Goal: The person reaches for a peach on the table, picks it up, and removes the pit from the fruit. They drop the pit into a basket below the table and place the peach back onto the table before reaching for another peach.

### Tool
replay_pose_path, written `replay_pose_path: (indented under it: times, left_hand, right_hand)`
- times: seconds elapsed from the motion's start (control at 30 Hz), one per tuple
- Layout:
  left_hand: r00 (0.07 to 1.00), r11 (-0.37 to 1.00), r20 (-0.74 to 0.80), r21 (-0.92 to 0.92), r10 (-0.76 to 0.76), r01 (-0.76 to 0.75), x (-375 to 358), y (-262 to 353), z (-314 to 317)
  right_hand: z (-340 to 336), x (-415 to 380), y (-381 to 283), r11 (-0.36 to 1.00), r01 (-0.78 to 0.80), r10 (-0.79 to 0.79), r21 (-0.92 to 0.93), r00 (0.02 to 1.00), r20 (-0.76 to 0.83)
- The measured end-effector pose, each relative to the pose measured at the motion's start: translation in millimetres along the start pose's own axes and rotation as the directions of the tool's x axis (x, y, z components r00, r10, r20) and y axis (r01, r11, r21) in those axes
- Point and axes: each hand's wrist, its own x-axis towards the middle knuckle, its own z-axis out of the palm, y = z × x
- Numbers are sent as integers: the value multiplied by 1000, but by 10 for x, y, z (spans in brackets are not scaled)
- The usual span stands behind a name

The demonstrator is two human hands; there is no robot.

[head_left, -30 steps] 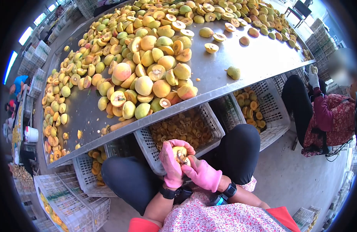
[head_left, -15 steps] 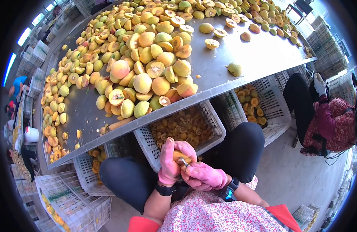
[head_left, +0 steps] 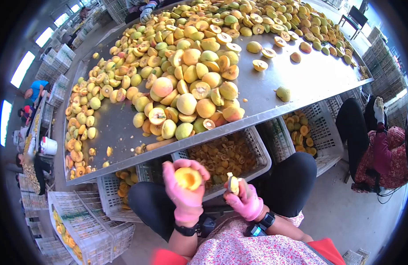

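My left hand (head_left: 186,201), in a pink glove, cups a yellow peach half (head_left: 189,178) whose hollowed centre faces up. Apart from it on the right, my right hand (head_left: 248,204), gloved the same way, grips a small metal pitting tool (head_left: 229,176). A pale cut-out piece of peach core (head_left: 234,186) sits at the tool's head. Most of the tool's handle is hidden in the fingers. Behind both hands, under the table edge, stands a grey plastic crate (head_left: 262,164) holding many cut-out peach pieces (head_left: 221,154).
A metal table (head_left: 274,115) bears a large heap of peach halves (head_left: 186,104). A wooden-handled tool (head_left: 160,144) lies near its front edge. Crates (head_left: 321,128) of peach halves stand below. A co-worker (head_left: 381,154) sits at right; another's gloved hand (head_left: 147,12) reaches in at the far edge.
My hands have moved apart, left hand leftward with the peach half, right hand rightward with the tool. The core piece has come out of the peach half. The view has shifted slightly.
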Motion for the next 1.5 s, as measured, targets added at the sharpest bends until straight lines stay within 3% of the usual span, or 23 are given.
replay_pose_path:
  times: [0.03, 0.07, 0.1, 0.13, 0.17, 0.23, 0.27, 0.3, 0.37, 0.47, 0.57, 0.6, 0.67, 0.8, 0.9, 0.93, 0.97, 1.0, 1.1, 1.17, 1.23, 1.37, 1.5]
  left_hand:
    - [968, 945, 12, 212, 252, -249, -28, 234, 25]
    - [845, 720, 131, 466, 519, -515, -33, 468, -8]
    - [684, 354, 218, 725, 696, -591, -65, 733, -27]
    - [593, -89, 339, 908, 731, -409, -114, 1051, -111]
    - [572, -271, 417, 906, 706, -326, -144, 1328, -259]
    - [501, -690, 583, 722, 640, 40, -34, 1629, -448]
    - [650, -115, 209, 976, 730, -185, -33, 1629, -458]
    - [646, -123, 215, 975, 733, -185, 52, 1660, -386]
    - [870, 80, 29, 994, 492, -78, 305, 1698, -212]
    - [969, -45, 50, 998, 244, -40, 899, 1511, 83]
    - [997, -396, 78, 916, 26, -62, 1458, 1288, 222]
    - [996, -397, 84, 916, 30, -65, 1597, 1178, 109]
    - [905, -607, 422, 734, 55, -305, 1807, 1009, -63]
    - [780, -508, 602, 732, 170, -454, 1692, 1053, 97]
    - [850, -42, 436, 895, 294, -445, 1334, 1085, 301]
    - [850, -42, 435, 895, 297, -444, 1148, 1039, 331]
    - [932, 611, 286, 704, 223, -362, 940, 957, 349]
    - [974, 977, 220, 187, 55, -98, 758, 876, 369]
    - [950, 950, 112, -81, -291, 300, 540, 648, 64]
    - [977, 961, 173, 264, -128, 79, 276, 321, -21]
    - [993, 791, 88, 612, -76, 7, 11, 130, 85]
    - [980, 725, 6, 674, -198, 143, -197, -34, -21]
    - [980, 721, 1, 678, -197, 144, -307, -153, -9]
  right_hand:
    - [6, 117, -154, 986, -107, 98, -129, 993, -70]
    - [78, 199, 61, 937, -92, 50, -337, 990, -132]
    - [158, 275, 404, 842, -94, -7, -531, 983, -184]
    - [162, 256, 717, 742, -265, 243, -615, 962, -121]
    - [150, 243, 899, 594, -395, 478, -701, 874, -87]
    - [124, 288, 660, 575, -341, 459, -744, 887, -53]
    - [120, 234, 646, 642, -303, 351, -704, 933, -81]
    - [117, 198, 659, 703, -256, 239, -664, 964, -118]
    - [126, 140, 695, 752, -209, 131, -625, 977, -169]
    - [59, 63, 780, 567, -331, 531, -754, 847, 27]
    - [76, 84, 646, 648, -308, 453, -697, 891, 28]
    - [73, 109, 580, 663, -286, 430, -692, 902, 39]
    - [84, 122, 578, 685, -264, 416, -679, 907, 67]
    - [94, 79, 456, 774, -237, 363, -588, 926, 104]
    - [43, 118, 233, 856, -252, 315, -452, 946, 70]
    - [27, 130, 191, 884, -272, 313, -379, 948, 50]
    - [22, 122, 178, 885, -269, 311, -381, 949, 52]
    - [22, 115, 169, 889, -292, 332, -354, 942, 56]
    - [0, 53, 31, 920, -314, 330, -235, 943, 33]
    - [-30, 18, -108, 941, -304, 309, -150, 951, 13]
    - [-47, -30, -218, 967, -221, 218, -126, 975, -37]
    - [-24, -95, -435, 961, -24, 22, -277, 1000, -10]
    - [33, -71, -545, 879, -50, 65, -474, 998, 16]
